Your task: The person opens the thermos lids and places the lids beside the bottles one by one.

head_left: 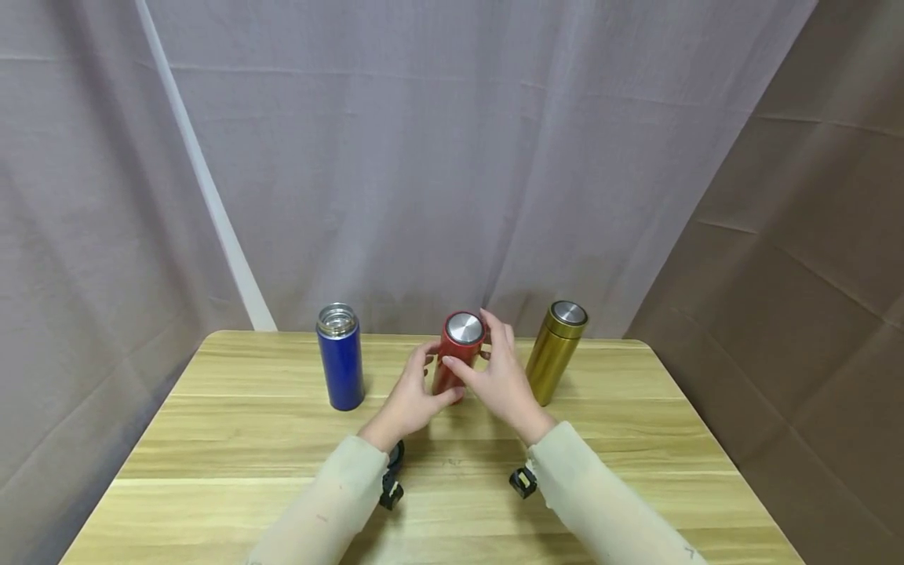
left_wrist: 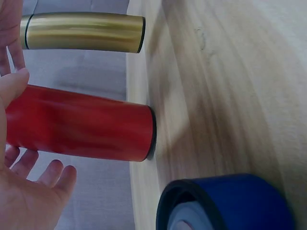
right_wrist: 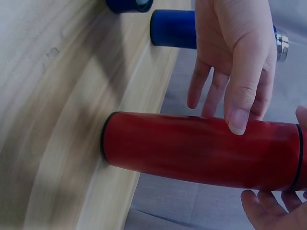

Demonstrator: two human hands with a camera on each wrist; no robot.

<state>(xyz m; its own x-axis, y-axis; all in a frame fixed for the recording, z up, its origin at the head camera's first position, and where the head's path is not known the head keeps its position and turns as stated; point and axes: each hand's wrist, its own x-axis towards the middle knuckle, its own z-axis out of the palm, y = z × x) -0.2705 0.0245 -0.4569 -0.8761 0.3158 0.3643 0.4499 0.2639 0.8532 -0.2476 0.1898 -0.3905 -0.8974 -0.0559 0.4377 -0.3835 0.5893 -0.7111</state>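
Observation:
A red vacuum flask point(head_left: 442, 375) with a silver-topped lid point(head_left: 465, 328) stands on the wooden table between both hands. My left hand point(head_left: 415, 396) holds it from the left, thumb across its front; in the left wrist view some fingers spread away from the flask point(left_wrist: 81, 123). Higher up, around the upper part, my right hand point(head_left: 503, 380) holds it from the right, thumb reaching over the front. The right wrist view shows the red body point(right_wrist: 196, 151) and the seam below its lid; my right palm is mostly out of that frame.
To the left stands a blue flask point(head_left: 342, 367), its metal mouth uncovered. A gold flask point(head_left: 552, 357) with its lid on stands to the right. Near my left wrist a blue lid point(left_wrist: 240, 201) lies on the table point(head_left: 233, 439). A grey curtain point(head_left: 424, 180) hangs behind.

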